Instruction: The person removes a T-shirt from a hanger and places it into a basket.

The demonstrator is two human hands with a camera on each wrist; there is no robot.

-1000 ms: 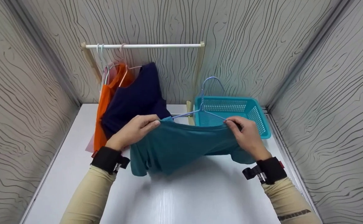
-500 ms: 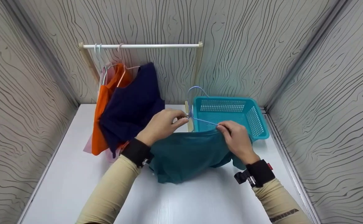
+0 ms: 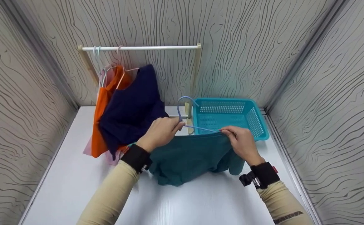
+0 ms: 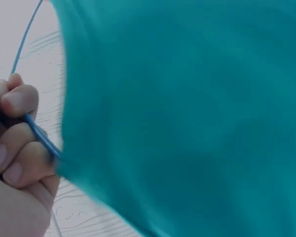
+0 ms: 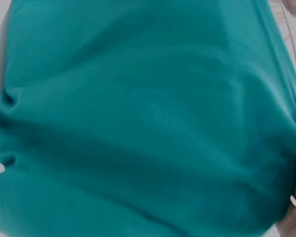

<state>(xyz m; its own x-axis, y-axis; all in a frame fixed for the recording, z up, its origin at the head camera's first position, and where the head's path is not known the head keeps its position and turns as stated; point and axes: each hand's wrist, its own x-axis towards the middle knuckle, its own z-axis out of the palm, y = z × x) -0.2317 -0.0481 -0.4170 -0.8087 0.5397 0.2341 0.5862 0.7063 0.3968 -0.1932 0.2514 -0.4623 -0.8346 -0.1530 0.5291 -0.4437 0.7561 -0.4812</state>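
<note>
A teal shirt (image 3: pixel 189 157) hangs between my hands, its neckline across the top, on a thin blue clothes hanger (image 3: pixel 200 128). My left hand (image 3: pixel 161 132) grips the hanger at the base of its hook; in the left wrist view its fingers curl round the blue wire (image 4: pixel 42 137). At the neckline's right side my right hand (image 3: pixel 242 142) pinches the shirt's edge where the hanger's arm meets it. Cloth fills most of the right wrist view, with the right hand's fingers only partly seen at the edge. The hanger's left arm is mostly hidden behind my left hand.
A white-barred rack (image 3: pixel 160 48) stands at the back, bearing a navy garment (image 3: pixel 132 109), an orange garment (image 3: pixel 99 125) and a pink one (image 3: pixel 88 147) on hangers at its left. A teal plastic basket (image 3: pixel 258 120) sits right of it. Patterned walls enclose the white table (image 3: pixel 60 175).
My left hand has left the neckline's left side and moved right to grip the hanger below its hook. Hanger and shirt have shifted left and lower. My right hand keeps its pinch on the neckline.
</note>
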